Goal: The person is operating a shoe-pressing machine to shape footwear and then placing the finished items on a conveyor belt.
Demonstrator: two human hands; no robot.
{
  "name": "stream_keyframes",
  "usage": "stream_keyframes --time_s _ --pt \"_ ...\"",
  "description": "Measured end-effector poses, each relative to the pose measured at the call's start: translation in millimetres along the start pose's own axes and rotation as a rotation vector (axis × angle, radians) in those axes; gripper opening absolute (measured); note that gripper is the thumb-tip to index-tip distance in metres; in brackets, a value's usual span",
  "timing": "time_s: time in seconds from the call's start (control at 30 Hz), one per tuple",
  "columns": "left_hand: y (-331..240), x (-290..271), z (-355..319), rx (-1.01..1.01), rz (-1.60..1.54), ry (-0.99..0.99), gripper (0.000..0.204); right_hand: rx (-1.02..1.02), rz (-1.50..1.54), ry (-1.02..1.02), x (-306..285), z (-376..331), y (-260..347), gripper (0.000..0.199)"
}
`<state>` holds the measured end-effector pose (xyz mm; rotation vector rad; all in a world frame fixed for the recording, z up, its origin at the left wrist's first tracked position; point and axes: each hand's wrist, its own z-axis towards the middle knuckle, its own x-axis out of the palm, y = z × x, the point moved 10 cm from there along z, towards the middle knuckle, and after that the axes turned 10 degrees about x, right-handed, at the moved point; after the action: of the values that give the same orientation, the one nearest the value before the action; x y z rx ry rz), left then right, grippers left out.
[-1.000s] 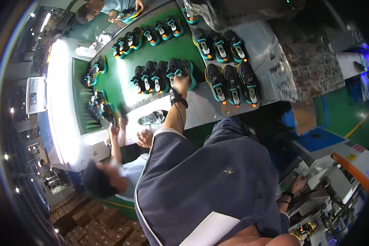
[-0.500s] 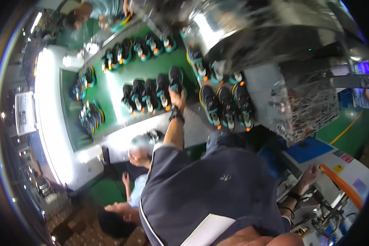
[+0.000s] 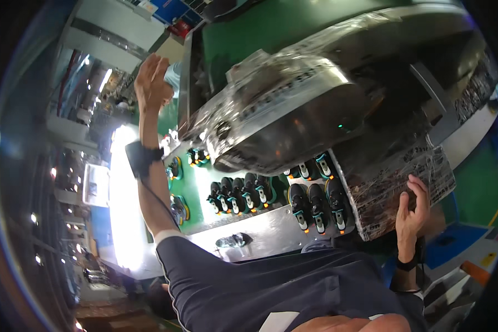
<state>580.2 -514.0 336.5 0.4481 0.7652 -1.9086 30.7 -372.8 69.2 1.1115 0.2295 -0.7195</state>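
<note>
My left hand is raised at the upper left on an outstretched arm, fingers stretched out and nothing seen in them. It is apart from the shoes and left of the machine wrapped in shiny film. My right hand hovers beside a film-wrapped boxy part of that machine, thumb and forefinger apart, holding nothing visible. Between my arms, several black sneakers with teal and orange trim stand in a row on the green surface. Three similar sneakers stand to their right, with others partly hidden behind them.
More sneakers stand farther left, near a glaring white light. A dark shoe-like piece lies on the metal ledge before me. An orange bar and a blue panel are at the lower right.
My left hand has let go of the sneaker at the row's right end and swung up to the far left. My right hand has risen from beside the orange bar. The view has shifted.
</note>
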Motion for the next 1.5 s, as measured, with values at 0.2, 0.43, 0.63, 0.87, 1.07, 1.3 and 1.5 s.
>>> stream_keyframes --time_s 0.2,0.43,0.63,0.87,1.07,1.3,1.5 --pt "59.4 138.3 124.1 0.097 0.509 0.341 0.109 -0.004 0.006 -0.031 -1.3 13.2 -3.3 0.011" --pt "57.1 217.7 167.9 0.066 0.29 0.564 0.093 0.031 0.081 -0.046 -6.9 19.9 -7.9 0.015" --pt "37.7 219.9 144.3 -0.24 0.079 0.498 0.063 -0.004 0.062 -0.108 -11.9 11.2 -3.2 0.011" --pt "-186.4 149.1 71.3 0.385 0.497 0.461 0.074 -0.083 0.163 -0.11 -16.9 6.6 -0.4 0.015" --pt "-338.0 100.8 -69.6 0.765 0.133 0.355 0.084 0.233 0.751 -0.002 -22.9 14.0 -34.9 0.076" --pt "-359.4 211.8 -229.0 0.926 -0.074 0.602 0.093 0.353 0.82 0.008 -47.5 13.3 -36.9 0.064" --pt "-335.2 237.0 -255.7 0.595 -0.666 0.579 0.099 0.085 0.627 -0.014 -10.2 -47.8 2.5 0.07"
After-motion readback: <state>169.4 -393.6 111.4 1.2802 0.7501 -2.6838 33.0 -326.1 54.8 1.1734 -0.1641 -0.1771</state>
